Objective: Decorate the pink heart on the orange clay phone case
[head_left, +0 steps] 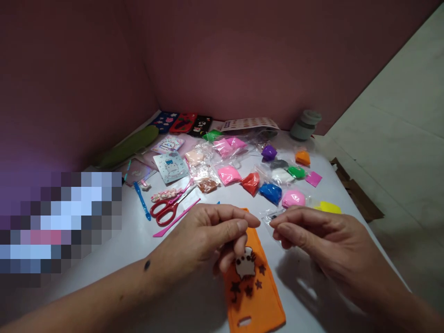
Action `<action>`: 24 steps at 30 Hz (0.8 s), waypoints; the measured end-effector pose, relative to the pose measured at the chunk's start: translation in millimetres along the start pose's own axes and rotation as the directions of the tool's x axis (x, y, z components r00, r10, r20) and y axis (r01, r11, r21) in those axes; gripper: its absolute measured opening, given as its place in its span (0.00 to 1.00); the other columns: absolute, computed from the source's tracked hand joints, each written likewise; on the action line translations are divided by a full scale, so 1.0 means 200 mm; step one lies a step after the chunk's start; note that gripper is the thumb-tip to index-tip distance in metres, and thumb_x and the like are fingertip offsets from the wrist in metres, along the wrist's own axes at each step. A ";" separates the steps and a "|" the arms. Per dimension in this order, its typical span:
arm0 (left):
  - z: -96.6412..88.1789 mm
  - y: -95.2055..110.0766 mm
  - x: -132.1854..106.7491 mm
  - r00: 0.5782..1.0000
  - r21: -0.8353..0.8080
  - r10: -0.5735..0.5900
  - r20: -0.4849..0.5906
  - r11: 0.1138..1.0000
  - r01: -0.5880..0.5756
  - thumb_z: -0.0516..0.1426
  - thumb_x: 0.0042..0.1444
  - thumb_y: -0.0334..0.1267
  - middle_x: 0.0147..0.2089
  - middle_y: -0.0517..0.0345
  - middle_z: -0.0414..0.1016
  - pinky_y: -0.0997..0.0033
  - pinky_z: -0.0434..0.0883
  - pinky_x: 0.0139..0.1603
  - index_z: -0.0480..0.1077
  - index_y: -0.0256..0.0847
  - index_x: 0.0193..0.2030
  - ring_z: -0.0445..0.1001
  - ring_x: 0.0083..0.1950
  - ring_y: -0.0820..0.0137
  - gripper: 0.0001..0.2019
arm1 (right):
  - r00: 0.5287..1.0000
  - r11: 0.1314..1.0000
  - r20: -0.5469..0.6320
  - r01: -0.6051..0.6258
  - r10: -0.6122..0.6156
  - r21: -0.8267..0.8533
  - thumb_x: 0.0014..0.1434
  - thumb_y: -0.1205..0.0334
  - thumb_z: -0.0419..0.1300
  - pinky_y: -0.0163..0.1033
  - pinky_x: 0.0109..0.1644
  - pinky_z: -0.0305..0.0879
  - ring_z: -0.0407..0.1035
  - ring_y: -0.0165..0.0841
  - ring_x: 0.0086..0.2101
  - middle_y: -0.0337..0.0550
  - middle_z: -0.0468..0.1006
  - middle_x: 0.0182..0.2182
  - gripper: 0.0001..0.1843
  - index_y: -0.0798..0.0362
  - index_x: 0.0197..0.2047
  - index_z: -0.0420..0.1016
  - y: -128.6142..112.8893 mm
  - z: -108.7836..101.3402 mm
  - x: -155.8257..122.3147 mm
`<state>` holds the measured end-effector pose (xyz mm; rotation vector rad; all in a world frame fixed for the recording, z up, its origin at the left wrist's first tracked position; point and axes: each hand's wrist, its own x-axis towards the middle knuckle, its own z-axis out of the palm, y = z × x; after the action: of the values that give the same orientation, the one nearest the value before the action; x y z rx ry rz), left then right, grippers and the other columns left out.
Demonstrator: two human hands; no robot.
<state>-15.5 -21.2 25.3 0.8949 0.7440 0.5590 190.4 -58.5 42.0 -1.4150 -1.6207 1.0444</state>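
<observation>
My left hand (222,236) hovers over an orange phone case (265,305), its index finger stretched out past the thumb and the other fingers loosely curled. No object shows in it. Facing it, my right hand (319,236) has thumb and index finger pinched together; whatever they hold is too small or hidden to name. A small dark bit shows by those fingertips, over a clear plastic bag (268,219) lying behind them. On the case are a white cat-face figure (245,264) with dark markings and several dark stars (249,290). A dark spot (147,265) sits on my left wrist.
Bagged coloured clay, including blue (270,193), red (250,183) and yellow (329,207), spreads behind my hands. Red-handled scissors (164,212), a pink tool (176,218) and a blue tool (142,200) lie left. A lidded jar (305,125) and decorated cases (183,123) stand near the wall.
</observation>
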 end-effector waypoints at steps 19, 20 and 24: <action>-0.05 0.10 0.00 0.959 -0.036 0.204 -0.196 0.976 -0.215 0.58 0.57 0.32 0.20 0.64 0.68 0.87 0.58 0.16 0.76 0.36 0.39 0.60 0.15 0.85 0.05 | 0.920 0.683 0.222 -0.389 0.323 0.618 0.48 0.59 0.70 0.24 0.25 0.59 0.64 0.20 0.22 0.39 0.73 0.25 0.10 0.55 0.26 0.76 0.06 0.00 0.04; -0.05 0.11 0.00 0.958 -0.042 0.203 -0.203 0.976 -0.216 0.58 0.57 0.32 0.20 0.64 0.68 0.87 0.58 0.16 0.76 0.36 0.39 0.60 0.15 0.85 0.05 | 0.924 0.681 0.215 -0.378 0.315 0.627 0.47 0.59 0.71 0.23 0.25 0.59 0.63 0.19 0.22 0.38 0.72 0.24 0.11 0.55 0.25 0.75 0.06 0.00 0.04; -0.06 0.10 0.02 0.959 -0.027 0.187 -0.215 0.980 -0.197 0.58 0.58 0.32 0.20 0.65 0.67 0.88 0.57 0.15 0.75 0.35 0.38 0.59 0.15 0.85 0.05 | 0.923 0.676 0.222 -0.382 0.314 0.630 0.46 0.59 0.71 0.24 0.24 0.57 0.61 0.19 0.21 0.37 0.70 0.24 0.13 0.56 0.22 0.73 0.07 0.00 0.04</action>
<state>-24.3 -3.3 35.7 0.8762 0.8371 0.8516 195.4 -49.1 29.3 -1.1867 -0.8639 1.7303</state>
